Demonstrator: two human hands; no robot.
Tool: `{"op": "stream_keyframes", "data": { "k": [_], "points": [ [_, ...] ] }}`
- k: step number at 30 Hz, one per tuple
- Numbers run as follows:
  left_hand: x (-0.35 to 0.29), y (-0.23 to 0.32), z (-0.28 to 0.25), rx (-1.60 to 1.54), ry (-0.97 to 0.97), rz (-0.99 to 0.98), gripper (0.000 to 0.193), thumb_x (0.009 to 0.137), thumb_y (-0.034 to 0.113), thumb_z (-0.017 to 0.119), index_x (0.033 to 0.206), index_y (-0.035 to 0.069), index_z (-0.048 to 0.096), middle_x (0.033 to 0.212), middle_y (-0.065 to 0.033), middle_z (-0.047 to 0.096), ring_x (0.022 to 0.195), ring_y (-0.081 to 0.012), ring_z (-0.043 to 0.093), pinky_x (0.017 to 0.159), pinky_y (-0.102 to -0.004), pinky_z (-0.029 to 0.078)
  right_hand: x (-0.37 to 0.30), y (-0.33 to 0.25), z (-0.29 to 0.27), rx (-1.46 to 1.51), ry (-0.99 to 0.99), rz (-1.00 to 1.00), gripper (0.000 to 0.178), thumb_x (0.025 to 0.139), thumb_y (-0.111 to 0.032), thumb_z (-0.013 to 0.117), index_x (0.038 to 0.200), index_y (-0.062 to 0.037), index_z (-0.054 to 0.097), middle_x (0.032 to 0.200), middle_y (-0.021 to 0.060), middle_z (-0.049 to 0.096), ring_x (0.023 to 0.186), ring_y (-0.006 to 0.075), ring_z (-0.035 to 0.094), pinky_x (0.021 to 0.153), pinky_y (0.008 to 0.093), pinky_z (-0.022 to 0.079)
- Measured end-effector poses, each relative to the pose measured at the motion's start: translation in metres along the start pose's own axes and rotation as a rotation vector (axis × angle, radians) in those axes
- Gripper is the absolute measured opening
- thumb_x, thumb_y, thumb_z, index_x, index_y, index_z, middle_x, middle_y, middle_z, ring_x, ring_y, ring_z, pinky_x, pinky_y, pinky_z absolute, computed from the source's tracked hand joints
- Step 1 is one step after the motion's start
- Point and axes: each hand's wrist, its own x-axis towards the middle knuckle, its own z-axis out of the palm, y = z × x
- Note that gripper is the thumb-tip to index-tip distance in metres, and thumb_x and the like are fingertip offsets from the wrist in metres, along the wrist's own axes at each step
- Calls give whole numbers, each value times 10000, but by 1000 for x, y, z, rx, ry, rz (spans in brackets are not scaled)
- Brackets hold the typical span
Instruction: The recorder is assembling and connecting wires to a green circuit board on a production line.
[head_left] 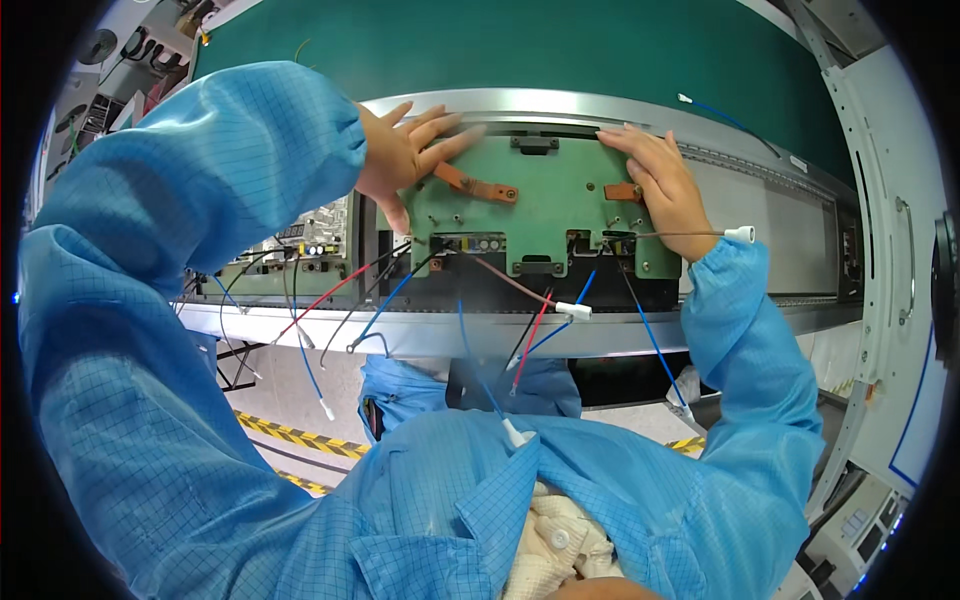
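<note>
A green fixture plate [545,185] with cut-outs, black handles and orange-brown clips [490,190] lies over a circuit board on the conveyor line. My left hand [405,160] rests on the plate's upper left corner, fingers spread and thumb pointing down along its left side. Along the right edge lies my right hand [668,190], its fingers stretched out toward the upper corner. Neither hand is wrapped around anything. Wires with white connectors [574,311] come out through the cut-outs and hang over the near rail. Most of the board beneath is hidden by the plate.
Left of the plate sits another circuit board [315,235], partly behind my left sleeve, with red, blue and dark wires. A metal rail [430,332] runs along the near side. On the green mat [560,50] beyond lies a loose blue wire [730,118]. A white cabinet [900,200] stands right.
</note>
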Motion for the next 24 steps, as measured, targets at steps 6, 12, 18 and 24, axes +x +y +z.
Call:
{"op": "stream_keyframes", "data": {
  "k": [6,12,18,24],
  "points": [
    [27,-1,2,-17,53,26,1326,586,578,758,1424,131,-169,1479,-232,56,1381,-384,37,1108,-550,77,51,18,-7,-47,-288,-216,423,963,-295,358,1350,-132,399,1456,76,303,1372,292,198,1119,479,34],
    [19,15,0,-84,12,21,1330,578,562,773,1430,128,-152,1482,-230,23,1381,-391,29,1108,-541,88,92,-26,44,-88,-431,-575,559,911,-264,496,1405,-106,291,1459,131,259,1381,332,134,1117,490,112],
    [-1,36,-14,-61,-8,88,1246,626,597,715,1433,20,-38,1459,-271,86,1379,-395,27,1109,-532,42,74,-55,26,-168,-398,-512,538,900,-220,517,1393,-129,321,1427,62,335,1376,260,192,1117,515,115],
    [-14,22,-25,-41,73,118,1229,598,627,709,1427,2,52,1454,-268,115,1374,-400,65,1101,-547,15,90,-71,4,-226,-396,-588,494,903,-151,498,1376,-155,355,1424,36,345,1375,270,192,1100,556,110]
  ]
}}
